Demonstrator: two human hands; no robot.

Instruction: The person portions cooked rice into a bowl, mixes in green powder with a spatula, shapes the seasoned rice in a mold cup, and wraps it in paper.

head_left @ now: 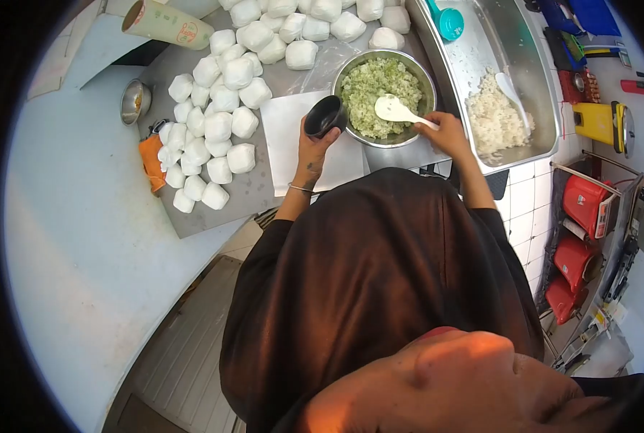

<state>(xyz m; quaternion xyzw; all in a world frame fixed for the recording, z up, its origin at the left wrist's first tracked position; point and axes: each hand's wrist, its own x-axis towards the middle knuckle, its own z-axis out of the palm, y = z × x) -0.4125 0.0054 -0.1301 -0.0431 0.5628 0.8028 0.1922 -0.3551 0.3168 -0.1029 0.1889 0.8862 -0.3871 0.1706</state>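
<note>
My left hand is closed around a small black bowl, tipped so its dark inside shows. In my right hand is the handle of a white rice paddle. The paddle's blade rests over green-tinged rice in a round metal bowl, and some rice clings to it. Under my left hand lies a sheet of white paper, beside the metal bowl.
Several white wrapped bundles cover the metal table to the left. A deep steel tray at right holds white rice, another paddle and a teal scoop. Red containers stand on a rack.
</note>
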